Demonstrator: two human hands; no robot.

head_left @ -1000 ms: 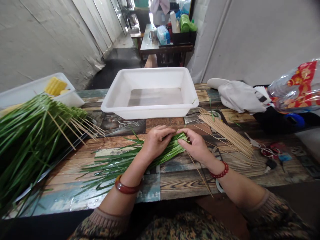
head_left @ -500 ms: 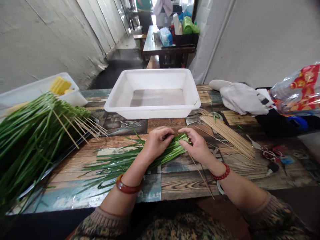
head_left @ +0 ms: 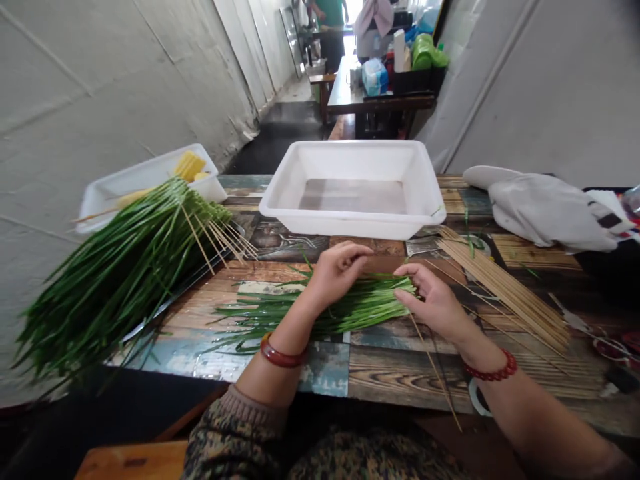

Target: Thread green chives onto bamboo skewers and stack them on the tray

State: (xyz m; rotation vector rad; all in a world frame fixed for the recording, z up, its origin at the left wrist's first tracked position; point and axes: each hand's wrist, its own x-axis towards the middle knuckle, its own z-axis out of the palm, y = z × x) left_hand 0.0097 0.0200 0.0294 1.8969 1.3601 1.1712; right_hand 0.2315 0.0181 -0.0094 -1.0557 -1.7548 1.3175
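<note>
The chives (head_left: 370,305) lie lengthwise left to right under the curled left hand (head_left: 336,272), its grip unclear, pale ends (head_left: 407,288) nearest the half-spread right hand (head_left: 434,303).

The single view looks from the person's head, facing forward and down across the tabletop (head_left: 385,377); it sits close above, with the hands (head_left: 334,277) near the middle and the left sleeve (head_left: 240,433) at the near edge; it reaches past the white tub (head_left: 350,225) to a far table (head_left: 343,90), between left wall (head_left: 125,113) and right wall (head_left: 560,100).
</note>
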